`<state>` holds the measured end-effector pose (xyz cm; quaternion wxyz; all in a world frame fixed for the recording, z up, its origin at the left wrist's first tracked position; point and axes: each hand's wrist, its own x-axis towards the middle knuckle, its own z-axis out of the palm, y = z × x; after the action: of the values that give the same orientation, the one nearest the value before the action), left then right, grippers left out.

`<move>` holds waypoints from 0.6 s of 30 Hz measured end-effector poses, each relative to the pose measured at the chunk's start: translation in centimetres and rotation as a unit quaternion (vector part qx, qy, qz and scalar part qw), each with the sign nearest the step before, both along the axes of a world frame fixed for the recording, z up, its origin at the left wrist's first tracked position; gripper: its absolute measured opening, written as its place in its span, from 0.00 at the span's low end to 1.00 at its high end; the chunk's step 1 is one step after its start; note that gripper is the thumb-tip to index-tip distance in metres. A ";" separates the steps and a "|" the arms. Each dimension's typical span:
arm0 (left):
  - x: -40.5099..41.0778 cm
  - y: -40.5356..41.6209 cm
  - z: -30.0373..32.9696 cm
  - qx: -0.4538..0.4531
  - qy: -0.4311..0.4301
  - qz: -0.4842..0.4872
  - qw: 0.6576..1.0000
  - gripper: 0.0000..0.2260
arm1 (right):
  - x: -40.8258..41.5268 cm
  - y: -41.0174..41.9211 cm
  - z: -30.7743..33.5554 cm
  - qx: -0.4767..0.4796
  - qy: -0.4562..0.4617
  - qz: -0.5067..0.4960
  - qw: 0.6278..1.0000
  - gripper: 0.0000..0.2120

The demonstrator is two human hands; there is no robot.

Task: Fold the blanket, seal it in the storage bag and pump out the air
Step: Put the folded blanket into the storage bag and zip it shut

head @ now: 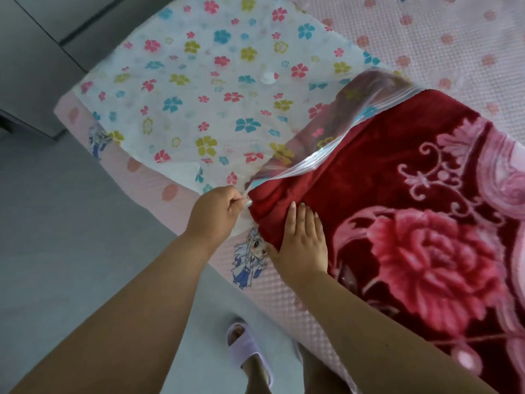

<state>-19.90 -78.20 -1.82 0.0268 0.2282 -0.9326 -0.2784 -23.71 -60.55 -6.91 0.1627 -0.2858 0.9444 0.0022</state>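
Your left hand [217, 213] is pinching the corner of the see-through plastic storage bag with bright flowers [199, 89] at its open mouth. Your right hand [302, 245] is lying flat, fingers straight, pressing the folded dark red fuzzy blanket with big pink roses [412, 223] on the pink dotted bed [440, 38]. Only the blanket's far end is going inside. The thick blanket could bunch up at the mouth, and hard pulling might tear the thin plastic.

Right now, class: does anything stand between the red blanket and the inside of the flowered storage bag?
Nothing visible does. The left hand pinches the storage bag at its mouth corner and holds it open; the blanket has its leading edge already under the clear flap. The right hand lies flat on the blanket.
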 end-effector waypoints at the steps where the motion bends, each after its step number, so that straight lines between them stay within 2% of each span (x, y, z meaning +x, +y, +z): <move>1: 0.2 0.3 -0.2 0.003 0.008 -0.010 1.000 0.08 | -0.7 -0.3 -0.2 0.016 -0.011 0.003 1.000 0.45; 4: 0.7 0.9 -0.7 0.022 0.023 -0.035 0.999 0.09 | -1.0 -0.8 -0.8 0.030 0.014 -0.009 0.999 0.47; 7: 1.2 1.2 -0.5 0.036 0.038 -0.069 0.996 0.09 | 2.7 0.6 -1.8 -0.059 0.123 -0.054 0.989 0.43; 9: 1.5 1.4 -0.4 0.035 0.029 -0.100 0.994 0.09 | 4.8 2.2 -2.8 -0.083 0.152 -0.061 0.983 0.43; 11: 1.9 1.6 -0.7 0.037 0.010 -0.134 0.990 0.08 | 4.6 3.1 -3.8 -0.053 0.152 -0.066 0.985 0.46; 15: 2.2 2.4 -1.5 0.065 -0.008 -0.182 0.981 0.10 | 0.7 2.5 -4.7 0.073 0.137 -0.067 0.986 0.55; 17: 2.2 2.7 -1.8 0.058 -0.009 -0.191 0.980 0.10 | -0.7 2.2 -4.1 0.093 0.115 -0.047 0.988 0.50; 18: 2.2 2.8 -2.0 0.053 -0.006 -0.193 0.980 0.11 | -1.3 2.3 -3.4 0.069 0.118 -0.031 0.990 0.44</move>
<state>-17.71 -75.44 -3.82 -0.0450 0.0469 -0.9433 -0.3255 -24.97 -58.27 -10.29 0.0690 -0.2419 0.9631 0.0961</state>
